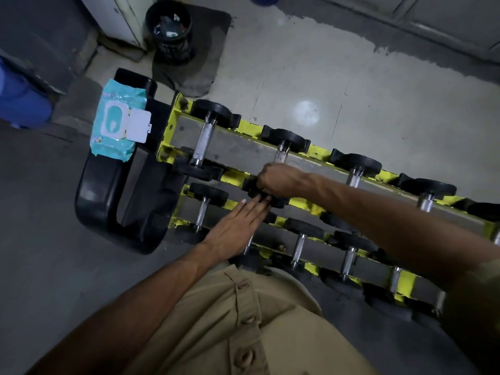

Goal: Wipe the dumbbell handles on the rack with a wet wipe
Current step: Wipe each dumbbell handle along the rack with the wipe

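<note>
A yellow and black rack (173,123) holds several black dumbbells with knurled silver handles on two tiers. My right hand (280,180) is curled around the lower part of the handle of the second dumbbell (284,142) on the upper tier; no wipe shows in it. My left hand (238,228) lies flat with straight fingers, its fingertips touching the near black head (250,186) of that same dumbbell. The leftmost upper dumbbell (204,139) stands free. A light blue pack of wet wipes (116,123) with its white lid flipped open lies on the black frame (94,193) left of the rack.
A black waste bin (169,31) with rubbish stands on a dark mat behind the rack's left end. A blue container (21,101) sits at the far left. Bare concrete floor lies beyond the rack, and my tan shirt (243,320) fills the bottom of the view.
</note>
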